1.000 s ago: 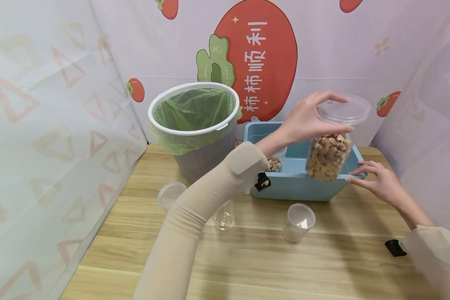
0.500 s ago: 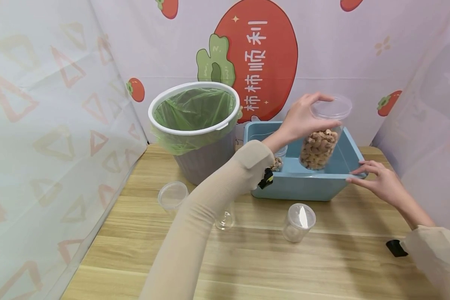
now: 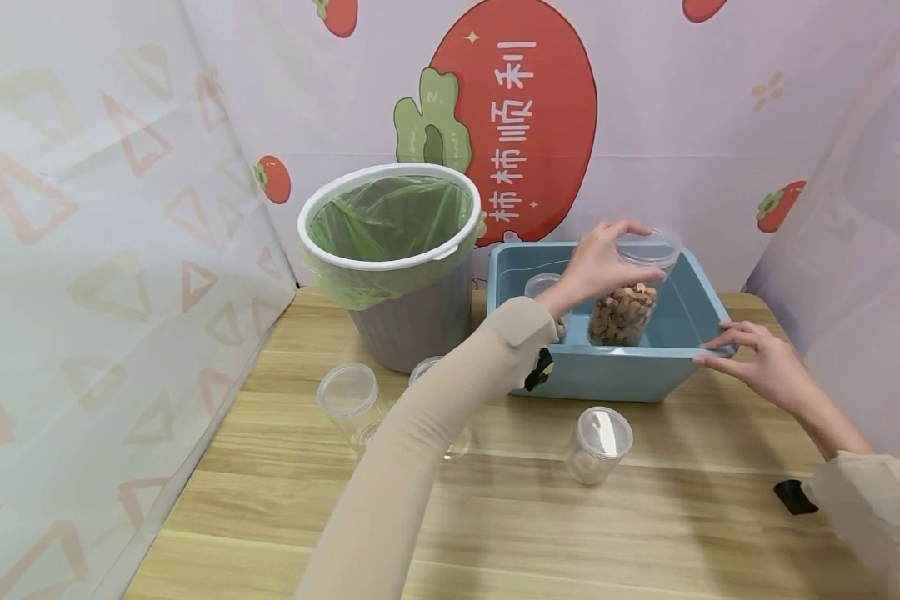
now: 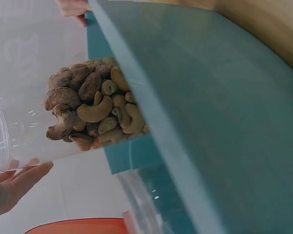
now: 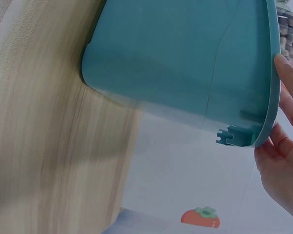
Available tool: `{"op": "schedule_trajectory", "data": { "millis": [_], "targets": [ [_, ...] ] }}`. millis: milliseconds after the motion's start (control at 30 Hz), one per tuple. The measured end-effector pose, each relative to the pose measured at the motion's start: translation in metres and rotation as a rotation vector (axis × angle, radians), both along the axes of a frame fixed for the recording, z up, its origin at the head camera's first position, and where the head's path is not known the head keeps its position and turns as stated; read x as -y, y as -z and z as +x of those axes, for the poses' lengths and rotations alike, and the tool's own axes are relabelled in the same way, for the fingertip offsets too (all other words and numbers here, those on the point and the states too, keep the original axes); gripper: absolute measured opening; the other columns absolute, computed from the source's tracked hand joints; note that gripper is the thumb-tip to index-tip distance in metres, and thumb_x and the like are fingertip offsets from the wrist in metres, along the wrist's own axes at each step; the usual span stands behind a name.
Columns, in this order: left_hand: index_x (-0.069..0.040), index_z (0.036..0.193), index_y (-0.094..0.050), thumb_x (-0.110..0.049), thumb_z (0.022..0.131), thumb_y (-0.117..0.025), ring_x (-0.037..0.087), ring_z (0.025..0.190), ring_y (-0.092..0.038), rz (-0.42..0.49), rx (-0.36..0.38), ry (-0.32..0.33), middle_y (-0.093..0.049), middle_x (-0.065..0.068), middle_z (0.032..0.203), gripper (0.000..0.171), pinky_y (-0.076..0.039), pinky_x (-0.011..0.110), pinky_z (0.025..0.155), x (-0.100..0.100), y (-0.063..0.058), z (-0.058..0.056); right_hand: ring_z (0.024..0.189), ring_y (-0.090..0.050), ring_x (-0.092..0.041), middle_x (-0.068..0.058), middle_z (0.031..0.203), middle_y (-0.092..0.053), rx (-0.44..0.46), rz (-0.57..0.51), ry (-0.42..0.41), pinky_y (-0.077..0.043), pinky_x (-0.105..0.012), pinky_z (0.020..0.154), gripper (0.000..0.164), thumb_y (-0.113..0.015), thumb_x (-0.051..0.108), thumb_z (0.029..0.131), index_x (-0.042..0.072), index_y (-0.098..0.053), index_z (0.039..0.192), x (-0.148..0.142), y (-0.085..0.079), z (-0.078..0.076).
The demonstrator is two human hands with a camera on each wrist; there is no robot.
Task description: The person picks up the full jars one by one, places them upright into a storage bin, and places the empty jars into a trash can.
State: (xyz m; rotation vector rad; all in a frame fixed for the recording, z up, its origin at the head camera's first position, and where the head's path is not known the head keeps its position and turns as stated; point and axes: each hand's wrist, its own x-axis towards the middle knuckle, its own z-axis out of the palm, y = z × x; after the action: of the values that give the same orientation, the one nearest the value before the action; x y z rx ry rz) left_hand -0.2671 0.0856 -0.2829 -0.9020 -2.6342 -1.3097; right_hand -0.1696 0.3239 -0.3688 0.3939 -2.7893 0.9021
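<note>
My left hand [image 3: 602,265] grips a clear lidded jar [image 3: 622,317] near its top. Cashew nuts fill the lower part of the jar, and its base is down inside the blue plastic bin [image 3: 600,375]. Close up in the left wrist view, the cashews [image 4: 93,105] show behind the bin's rim, with my left fingers [image 4: 31,176] against the jar's wall. My right hand [image 3: 753,360] holds the bin's rim at the right front corner, pinching it between thumb and fingers in the right wrist view. Partly hidden by my left wrist, another jar [image 3: 544,283] with nuts stands in the bin's left side.
A grey waste bin [image 3: 412,321] with a green liner stands left of the blue bin. In front are clear jars without nuts: one [image 3: 598,446] at centre right, another [image 3: 348,396] at left, and a third [image 3: 426,367] partly behind my left sleeve. Printed cloth hangs behind.
My left hand has moved left and downward with the jar of cashews, lowering it into the blue bin. My right hand has stayed on the rim.
</note>
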Motion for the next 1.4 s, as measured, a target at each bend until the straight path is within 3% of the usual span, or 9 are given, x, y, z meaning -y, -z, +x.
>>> {"op": "schedule_trajectory", "data": {
  "millis": [167,333,733,933,1400],
  "targets": [
    [-0.019,0.115,-0.056,-0.034,0.066,-0.077,0.005,0.084,-0.047,0.010,0.033,-0.032,-0.049,-0.001,0.103,0.056,-0.040,0.013,0.065,-0.003,0.016,-0.001,0.104,-0.036,-0.051,-0.031,0.118,-0.042,0.001,-0.001,-0.001,-0.029,-0.061,0.073,0.025,-0.069,0.018,0.077,-0.003,-0.064,0.089,0.000,-0.001,0.001],
    [-0.020,0.115,-0.056,-0.036,0.066,-0.076,0.007,0.095,-0.046,-0.032,0.044,-0.047,-0.049,-0.001,0.112,0.056,-0.039,0.014,0.070,-0.006,0.028,0.000,0.105,-0.035,-0.051,-0.031,0.118,-0.042,-0.001,-0.003,0.000,-0.029,-0.061,0.074,0.026,-0.069,0.018,0.077,-0.003,-0.064,0.089,0.000,-0.001,0.000],
    [-0.020,0.114,-0.055,-0.034,0.067,-0.076,0.008,0.098,-0.045,-0.102,0.105,-0.024,-0.049,-0.001,0.110,0.053,-0.040,0.018,0.073,-0.006,0.045,-0.002,0.105,-0.036,-0.051,-0.030,0.117,-0.043,-0.009,0.002,-0.001,-0.030,-0.060,0.074,0.025,-0.069,0.018,0.076,-0.003,-0.064,0.088,0.000,-0.001,0.000],
    [-0.021,0.113,-0.054,-0.033,0.068,-0.076,0.008,0.099,-0.043,-0.138,0.156,-0.003,-0.047,-0.002,0.114,0.052,-0.041,0.019,0.075,-0.005,0.052,-0.002,0.104,-0.036,-0.050,-0.029,0.117,-0.043,-0.008,0.002,-0.003,-0.029,-0.060,0.073,0.024,-0.070,0.018,0.076,-0.002,-0.064,0.087,0.000,-0.001,0.000],
    [-0.017,0.116,-0.049,-0.024,0.072,-0.073,0.009,0.091,-0.043,-0.195,0.194,0.092,-0.042,0.004,0.112,0.051,-0.039,0.016,0.068,-0.004,0.065,0.000,0.106,-0.036,-0.049,-0.028,0.118,-0.043,-0.001,-0.002,0.008,-0.029,-0.059,0.075,0.024,-0.070,0.018,0.075,-0.002,-0.064,0.087,0.000,-0.002,0.001]
  ]
}}
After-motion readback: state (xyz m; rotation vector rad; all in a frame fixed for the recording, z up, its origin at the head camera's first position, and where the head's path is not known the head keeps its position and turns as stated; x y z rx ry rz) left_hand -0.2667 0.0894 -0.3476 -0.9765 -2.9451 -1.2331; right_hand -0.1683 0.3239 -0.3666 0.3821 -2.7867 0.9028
